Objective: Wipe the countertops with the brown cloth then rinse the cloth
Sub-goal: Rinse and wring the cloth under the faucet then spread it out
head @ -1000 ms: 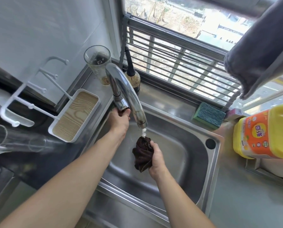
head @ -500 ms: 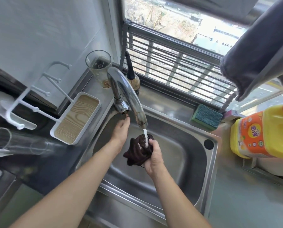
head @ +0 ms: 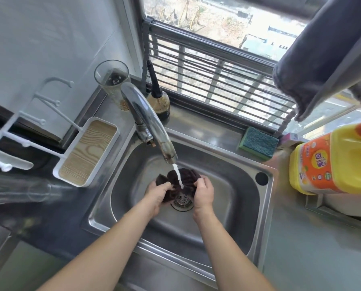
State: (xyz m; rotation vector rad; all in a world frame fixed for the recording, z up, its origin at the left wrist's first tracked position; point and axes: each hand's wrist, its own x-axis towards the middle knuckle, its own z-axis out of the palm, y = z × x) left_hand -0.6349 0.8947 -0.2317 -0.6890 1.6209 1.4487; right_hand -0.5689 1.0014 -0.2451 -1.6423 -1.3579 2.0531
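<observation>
At the far left a white rack (head: 24, 131) with a wood-grain tray (head: 87, 152) sits on the counter beside the sink (head: 265, 223), near enough for washed things to drain. Behind it a tall glass (head: 112, 80) and a dark bottle (head: 157, 97) stand against the window ledge, clear of the basin. The tap (head: 148, 124) arcs over the middle of the sink so its stream lands on the brown cloth (head: 182, 178), which is bunched just above the drain (head: 182, 201). The left hand (head: 157, 195) grips one side of the cloth and the right hand (head: 203, 193) the other, both closed on it, probably to spread it under the water. Further right, a green sponge (head: 258, 143) and a yellow jug (head: 332, 162) wait on the counter.
</observation>
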